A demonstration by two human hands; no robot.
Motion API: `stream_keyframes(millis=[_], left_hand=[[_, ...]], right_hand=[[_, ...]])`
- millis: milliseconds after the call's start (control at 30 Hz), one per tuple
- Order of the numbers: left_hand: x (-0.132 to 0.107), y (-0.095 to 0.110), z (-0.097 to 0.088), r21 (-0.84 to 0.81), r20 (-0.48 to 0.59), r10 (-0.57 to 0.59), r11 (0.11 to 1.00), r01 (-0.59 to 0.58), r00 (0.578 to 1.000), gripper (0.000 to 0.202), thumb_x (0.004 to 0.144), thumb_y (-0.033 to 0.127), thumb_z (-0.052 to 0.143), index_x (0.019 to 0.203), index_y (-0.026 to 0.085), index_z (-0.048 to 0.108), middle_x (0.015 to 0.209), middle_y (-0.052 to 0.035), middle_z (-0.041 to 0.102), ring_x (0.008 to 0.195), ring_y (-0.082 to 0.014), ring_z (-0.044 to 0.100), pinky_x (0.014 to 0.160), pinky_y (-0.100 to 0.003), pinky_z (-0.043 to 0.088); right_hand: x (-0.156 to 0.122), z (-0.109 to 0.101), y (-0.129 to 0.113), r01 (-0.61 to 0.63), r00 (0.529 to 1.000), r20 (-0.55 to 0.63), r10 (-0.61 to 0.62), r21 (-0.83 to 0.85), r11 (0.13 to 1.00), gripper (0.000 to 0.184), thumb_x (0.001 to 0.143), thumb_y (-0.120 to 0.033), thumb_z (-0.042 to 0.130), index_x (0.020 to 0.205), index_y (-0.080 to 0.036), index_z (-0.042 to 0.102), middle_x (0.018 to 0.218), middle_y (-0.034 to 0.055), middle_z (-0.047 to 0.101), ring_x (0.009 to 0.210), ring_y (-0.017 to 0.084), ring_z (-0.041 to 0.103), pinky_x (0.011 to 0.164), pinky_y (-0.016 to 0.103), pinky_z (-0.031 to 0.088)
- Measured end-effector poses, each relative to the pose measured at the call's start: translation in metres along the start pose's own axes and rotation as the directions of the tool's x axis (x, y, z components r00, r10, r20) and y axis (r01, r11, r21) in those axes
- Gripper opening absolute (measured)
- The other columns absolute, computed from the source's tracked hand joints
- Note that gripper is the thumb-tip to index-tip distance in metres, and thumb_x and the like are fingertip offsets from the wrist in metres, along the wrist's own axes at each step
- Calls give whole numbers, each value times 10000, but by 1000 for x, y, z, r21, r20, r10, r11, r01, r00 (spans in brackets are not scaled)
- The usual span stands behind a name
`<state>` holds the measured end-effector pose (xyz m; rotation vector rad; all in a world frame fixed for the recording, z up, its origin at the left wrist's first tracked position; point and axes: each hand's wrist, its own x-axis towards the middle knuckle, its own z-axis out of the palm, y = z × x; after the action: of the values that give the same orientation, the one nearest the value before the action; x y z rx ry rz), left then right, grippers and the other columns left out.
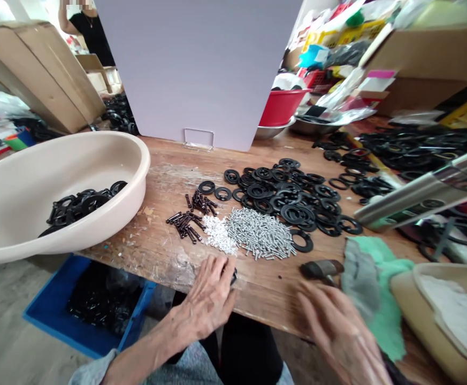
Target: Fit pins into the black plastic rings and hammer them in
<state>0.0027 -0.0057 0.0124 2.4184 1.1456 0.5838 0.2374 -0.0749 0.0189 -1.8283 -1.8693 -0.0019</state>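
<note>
My left hand (213, 294) rests at the table's front edge, fingers curled round a small black part (234, 276), mostly hidden under them. Slightly blurred, my right hand (337, 321) is over the edge further right, fingers stretched out and holding nothing. Just beyond its fingertips lies a dark cylindrical tool (321, 268). Ahead of my left hand are a pile of silver screws (261, 233), small white pieces (219, 234) and dark brown pins (187, 224). Behind the screws spreads a heap of black rings (285, 192).
A beige basin (137, 187) with black parts stands left, above a blue crate (40, 315) on the floor. A pale board (201, 64) rises at the back. On the right are a green cloth (389, 305), a tan tub (413, 289) and a metal cylinder (413, 200). Another person (92, 40) stands back left.
</note>
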Motion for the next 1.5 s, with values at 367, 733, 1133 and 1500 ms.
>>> stream_keyframes(millis=[367,733,1133,1500], left_hand=[[4,-10,-1,-271,-202,-125,960,67,971,140,939,160,411,955,189,547,933,-51,564,914,-195,507,832,-362,471],[0,-10,2,-256,-219,-172,960,113,960,161,925,132,436,889,195,580,855,-28,497,854,-166,504,769,-293,478],[2,-16,0,-221,-219,-124,972,74,968,135,918,114,456,895,180,571,848,-24,531,847,-163,527,763,-277,466],[-8,-11,11,64,-256,-67,994,86,964,221,906,54,397,993,140,581,896,-74,535,856,-208,484,718,-325,486]], right_hand=[[54,51,-42,283,920,187,-344,292,914,382,953,-273,407,1330,-257,458,958,81,588,887,216,580,781,389,547],[73,45,-37,414,848,234,-476,269,870,296,967,-303,393,1202,-212,548,1027,86,631,940,211,606,792,357,537],[71,47,-42,438,832,225,-507,295,849,240,952,-272,434,1160,-203,531,1039,79,630,976,217,586,860,391,521],[68,50,-42,373,820,297,-489,371,851,221,945,-242,460,1158,-197,498,1015,69,604,949,201,571,820,362,514]])
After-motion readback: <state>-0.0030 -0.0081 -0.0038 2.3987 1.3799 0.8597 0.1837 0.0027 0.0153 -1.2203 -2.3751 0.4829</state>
